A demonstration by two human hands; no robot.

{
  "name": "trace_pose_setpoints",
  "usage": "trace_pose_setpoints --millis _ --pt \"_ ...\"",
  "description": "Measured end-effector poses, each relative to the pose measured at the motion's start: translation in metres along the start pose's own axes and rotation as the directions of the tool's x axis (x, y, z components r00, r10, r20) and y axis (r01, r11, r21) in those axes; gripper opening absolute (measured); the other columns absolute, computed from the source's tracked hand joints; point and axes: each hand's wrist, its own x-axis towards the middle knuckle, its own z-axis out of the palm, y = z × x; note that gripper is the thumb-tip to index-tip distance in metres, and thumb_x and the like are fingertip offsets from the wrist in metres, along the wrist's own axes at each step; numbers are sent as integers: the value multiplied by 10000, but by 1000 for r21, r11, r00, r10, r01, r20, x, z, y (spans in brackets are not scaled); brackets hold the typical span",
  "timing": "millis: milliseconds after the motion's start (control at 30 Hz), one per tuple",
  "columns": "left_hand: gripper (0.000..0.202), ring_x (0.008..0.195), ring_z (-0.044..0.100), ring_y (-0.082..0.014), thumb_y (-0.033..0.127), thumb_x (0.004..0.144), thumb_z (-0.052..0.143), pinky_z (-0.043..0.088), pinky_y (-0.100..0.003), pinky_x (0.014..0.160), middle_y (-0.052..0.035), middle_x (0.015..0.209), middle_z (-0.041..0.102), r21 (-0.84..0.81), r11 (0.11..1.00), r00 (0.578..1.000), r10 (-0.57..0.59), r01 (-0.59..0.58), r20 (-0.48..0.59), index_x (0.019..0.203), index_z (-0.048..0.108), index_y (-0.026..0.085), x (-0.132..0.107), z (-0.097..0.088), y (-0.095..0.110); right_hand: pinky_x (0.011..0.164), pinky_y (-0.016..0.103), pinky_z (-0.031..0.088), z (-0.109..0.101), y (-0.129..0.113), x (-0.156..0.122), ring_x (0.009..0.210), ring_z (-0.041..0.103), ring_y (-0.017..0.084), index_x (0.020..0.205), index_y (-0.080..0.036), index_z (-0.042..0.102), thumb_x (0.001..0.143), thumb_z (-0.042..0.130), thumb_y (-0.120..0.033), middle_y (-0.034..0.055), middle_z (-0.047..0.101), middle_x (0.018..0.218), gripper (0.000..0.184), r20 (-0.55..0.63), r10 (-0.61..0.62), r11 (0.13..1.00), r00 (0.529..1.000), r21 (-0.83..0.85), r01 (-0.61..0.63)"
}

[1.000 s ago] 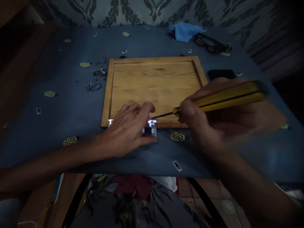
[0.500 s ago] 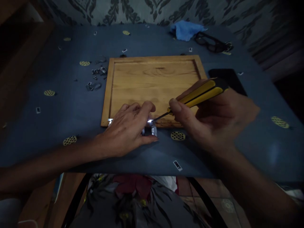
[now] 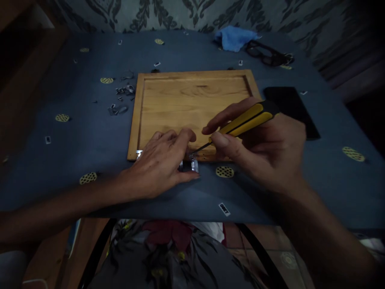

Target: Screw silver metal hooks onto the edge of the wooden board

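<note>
A wooden cabinet door (image 3: 195, 104) with a raised frame lies on the table. My right hand (image 3: 264, 148) is closed around the yellow and black handle of a screwdriver (image 3: 245, 120). The screwdriver's tip reaches a metal hinge (image 3: 194, 164) at the door's near edge. My left hand (image 3: 162, 164) lies over that edge, its thumb below the hinge and its fingers above, holding it against the wood. Left of this hand, a bit of shiny metal (image 3: 139, 153) shows at the door's corner. Part of the hinge is hidden by my left hand.
Loose hinge parts and screws (image 3: 124, 90) lie left of the door. A black phone (image 3: 291, 108) rests to the right. Dark-framed glasses (image 3: 267, 54) and a blue cloth (image 3: 236, 38) are at the back of the cloth-covered table (image 3: 75, 152).
My right hand has shifted slightly left, its fingers loosened and turned on the screwdriver handle, uncovering more of the phone. My left hand stays in place on the hinge.
</note>
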Motion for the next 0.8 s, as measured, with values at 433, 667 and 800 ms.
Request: trace_pose_setpoints --millis 433,667,800 --pt "555 1043 641 -275 406 833 845 471 -384 877 -48 1099 678 -11 1000 1000 20 -21 -6 1189 465 214 -1 -1 0 485 262 560 -3 -6 -1 549 674 118 919 -266 771 909 770 -239 -34 762 829 28 11 129 975 992 179 -129" --pt "566 1047 644 -273 386 816 861 478 -386 877 -43 1087 673 -7 1000 1000 20 -20 -20 1189 468 222 0 1 0 423 267 527 2 -5 -1 486 643 122 838 -304 767 849 843 -328 -49 748 755 80 -34 132 981 991 151 -125" --pt "567 1078 645 -280 375 809 864 477 -396 891 -53 1100 685 -15 1000 1000 16 -16 -8 1189 476 209 1 0 1 421 263 489 5 -3 -5 476 627 105 829 -302 761 854 841 -368 -56 749 763 107 -95 103 993 990 70 -97"
